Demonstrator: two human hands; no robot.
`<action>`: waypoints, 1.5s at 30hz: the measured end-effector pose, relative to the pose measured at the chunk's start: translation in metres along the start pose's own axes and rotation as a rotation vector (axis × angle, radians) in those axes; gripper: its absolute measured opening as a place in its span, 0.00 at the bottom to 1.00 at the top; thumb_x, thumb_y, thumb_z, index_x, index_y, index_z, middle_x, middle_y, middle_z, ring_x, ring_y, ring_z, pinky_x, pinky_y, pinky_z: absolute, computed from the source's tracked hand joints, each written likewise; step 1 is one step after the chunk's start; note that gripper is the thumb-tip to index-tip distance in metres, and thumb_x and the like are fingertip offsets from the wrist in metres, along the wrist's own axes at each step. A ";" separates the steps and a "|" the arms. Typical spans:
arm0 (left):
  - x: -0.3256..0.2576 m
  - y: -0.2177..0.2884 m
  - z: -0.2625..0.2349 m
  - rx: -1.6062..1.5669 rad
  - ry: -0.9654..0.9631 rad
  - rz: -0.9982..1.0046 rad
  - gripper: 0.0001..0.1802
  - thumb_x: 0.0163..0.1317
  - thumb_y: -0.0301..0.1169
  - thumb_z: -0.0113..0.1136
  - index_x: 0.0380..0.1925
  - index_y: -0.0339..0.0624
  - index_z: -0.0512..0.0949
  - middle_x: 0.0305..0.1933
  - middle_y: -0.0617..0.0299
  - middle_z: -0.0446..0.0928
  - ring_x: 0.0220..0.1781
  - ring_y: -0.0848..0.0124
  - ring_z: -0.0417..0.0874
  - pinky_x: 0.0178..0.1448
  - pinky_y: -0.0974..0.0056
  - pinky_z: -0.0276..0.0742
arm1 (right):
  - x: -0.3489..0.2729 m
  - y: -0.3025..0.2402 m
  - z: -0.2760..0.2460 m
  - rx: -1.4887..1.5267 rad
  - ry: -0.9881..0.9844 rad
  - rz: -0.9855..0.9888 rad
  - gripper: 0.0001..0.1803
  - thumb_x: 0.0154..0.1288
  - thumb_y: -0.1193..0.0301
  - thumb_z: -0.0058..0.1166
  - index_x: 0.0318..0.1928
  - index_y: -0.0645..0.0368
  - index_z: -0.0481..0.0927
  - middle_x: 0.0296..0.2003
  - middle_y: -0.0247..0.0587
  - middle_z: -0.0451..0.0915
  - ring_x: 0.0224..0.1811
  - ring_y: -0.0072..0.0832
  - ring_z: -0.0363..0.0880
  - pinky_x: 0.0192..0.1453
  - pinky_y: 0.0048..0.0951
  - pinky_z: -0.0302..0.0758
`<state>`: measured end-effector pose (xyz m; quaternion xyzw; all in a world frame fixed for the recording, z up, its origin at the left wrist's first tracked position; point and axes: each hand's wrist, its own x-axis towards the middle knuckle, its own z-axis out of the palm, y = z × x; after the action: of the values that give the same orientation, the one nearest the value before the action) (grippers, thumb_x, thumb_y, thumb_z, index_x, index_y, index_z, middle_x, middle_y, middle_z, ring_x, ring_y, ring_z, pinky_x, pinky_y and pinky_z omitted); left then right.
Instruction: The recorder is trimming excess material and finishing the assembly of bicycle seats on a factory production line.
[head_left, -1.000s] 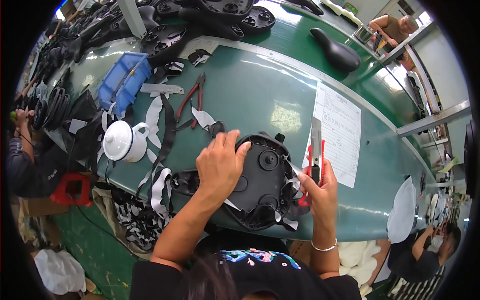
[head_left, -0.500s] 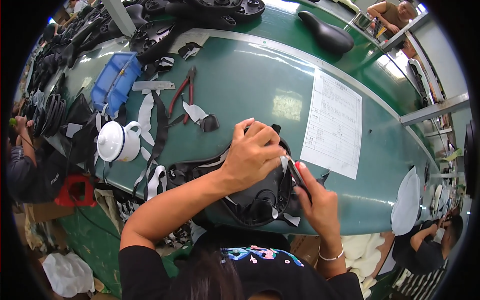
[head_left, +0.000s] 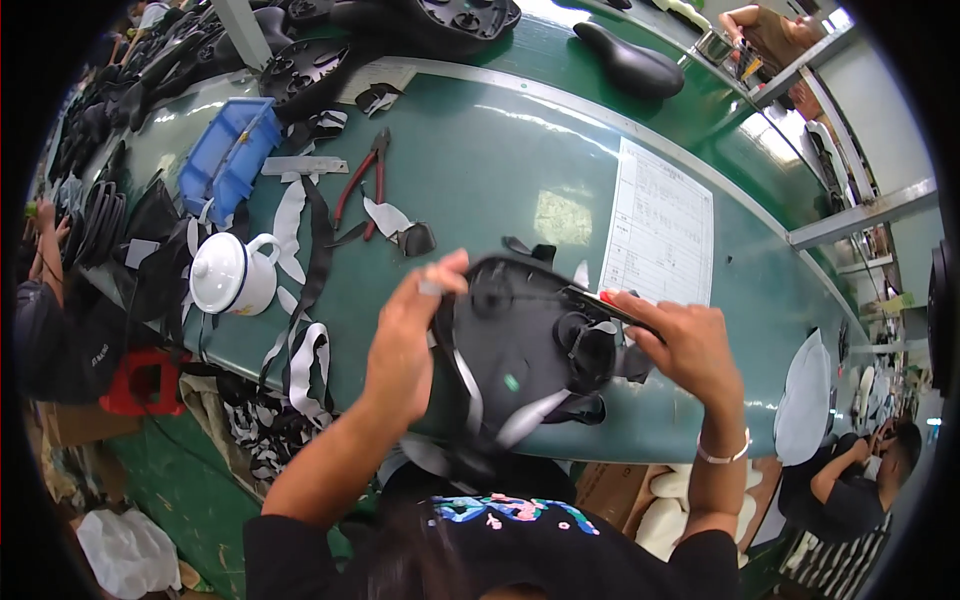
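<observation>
A black bicycle saddle (head_left: 535, 345), its hollow underside up, is in front of me with loose strips of black and white cover material along its rim. My left hand (head_left: 403, 335) is at its left edge, fingertips curled over the rim and slightly blurred. My right hand (head_left: 690, 340) is closed around a slim dark utility knife (head_left: 632, 316) with a bit of red showing near the fingers. The knife lies along the saddle's right rim; its blade cannot be made out.
Red-handled pliers (head_left: 377, 165), material scraps (head_left: 290, 230), a white lidded mug (head_left: 230, 275) and a blue bin (head_left: 230, 155) lie to the left. A printed sheet (head_left: 660, 220) is at the right. Another black saddle (head_left: 630, 62) rests beyond. Co-workers are at both sides.
The saddle has turned and risen, its underside now facing me more. My left hand has moved left from above the saddle to its edge. The right hand with the knife has shifted right and up.
</observation>
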<state>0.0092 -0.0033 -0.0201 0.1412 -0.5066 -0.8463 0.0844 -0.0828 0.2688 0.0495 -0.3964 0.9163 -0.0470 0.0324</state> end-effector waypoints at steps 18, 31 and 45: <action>0.050 0.053 0.008 1.508 -0.561 0.784 0.21 0.60 0.43 0.59 0.47 0.41 0.77 0.56 0.51 0.76 0.50 0.55 0.80 0.52 0.58 0.74 | -0.057 -0.029 -0.012 0.034 -0.121 0.146 0.30 0.58 0.68 0.58 0.63 0.42 0.70 0.14 0.37 0.69 0.14 0.36 0.68 0.19 0.36 0.60; 0.038 -0.001 0.025 1.298 -0.699 0.151 0.17 0.66 0.44 0.49 0.45 0.50 0.81 0.36 0.59 0.80 0.42 0.57 0.80 0.43 0.55 0.74 | -0.120 -0.077 -0.007 0.078 -0.233 0.351 0.29 0.60 0.68 0.56 0.63 0.53 0.67 0.20 0.44 0.76 0.17 0.41 0.74 0.21 0.38 0.67; 0.022 0.030 -0.038 1.482 -0.126 0.206 0.14 0.62 0.38 0.56 0.43 0.44 0.81 0.32 0.58 0.75 0.39 0.59 0.77 0.45 0.58 0.72 | 0.044 -0.044 0.038 1.061 0.329 0.459 0.26 0.53 0.78 0.58 0.55 0.60 0.71 0.26 0.23 0.69 0.25 0.09 0.63 0.28 0.14 0.63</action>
<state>0.0010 -0.0553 -0.0135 0.0642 -0.9583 -0.2781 0.0168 -0.0776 0.2045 0.0160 -0.1057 0.8228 -0.5505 0.0931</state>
